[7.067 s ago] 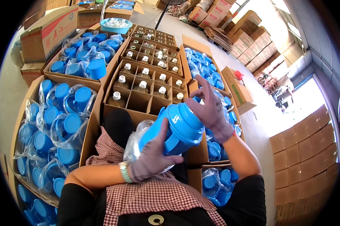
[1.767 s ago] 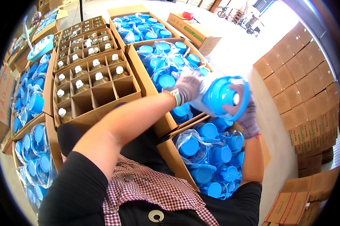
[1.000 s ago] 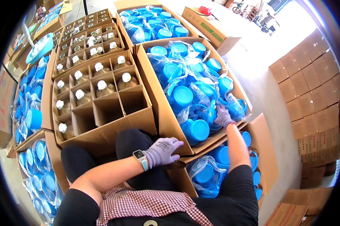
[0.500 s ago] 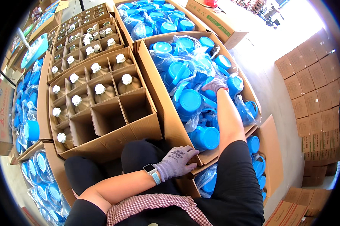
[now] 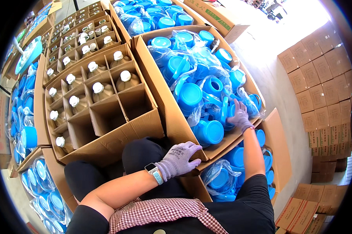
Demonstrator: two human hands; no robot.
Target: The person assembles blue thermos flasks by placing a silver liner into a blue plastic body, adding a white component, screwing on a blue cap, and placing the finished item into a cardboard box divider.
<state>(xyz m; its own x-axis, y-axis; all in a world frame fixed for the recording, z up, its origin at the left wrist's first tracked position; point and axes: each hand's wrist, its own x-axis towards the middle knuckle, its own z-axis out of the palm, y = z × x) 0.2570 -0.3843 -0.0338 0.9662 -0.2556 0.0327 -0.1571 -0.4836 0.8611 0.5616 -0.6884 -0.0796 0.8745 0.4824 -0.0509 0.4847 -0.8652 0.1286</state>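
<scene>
In the large carton (image 5: 172,113) on the right are blue plastic handled containers, partly wrapped in clear film. My right hand (image 5: 240,117), in a purple-grey knit glove, curls around a blue handled container (image 5: 225,113) near the carton's right side; its lower part is hidden among the others. My left hand (image 5: 179,159), gloved alike and with a watch at the wrist, lies over the carton's near corner with its fingers stretched out. It holds nothing. Left of this carton, a divided box (image 5: 117,134) holds bottles (image 5: 100,89) with white caps; several front cells have no bottle.
Another opened carton (image 5: 279,156) of blue containers stands below at the right. More blue containers (image 5: 51,195) in film lie at the left. A light-blue basin (image 5: 29,56) is at the far left. Brown boxes (image 5: 320,82) are stacked along the right side.
My right hand has come nearer and to the right within the carton, and a ring-topped blue container now shows where it was. My left hand stays by the carton corner.
</scene>
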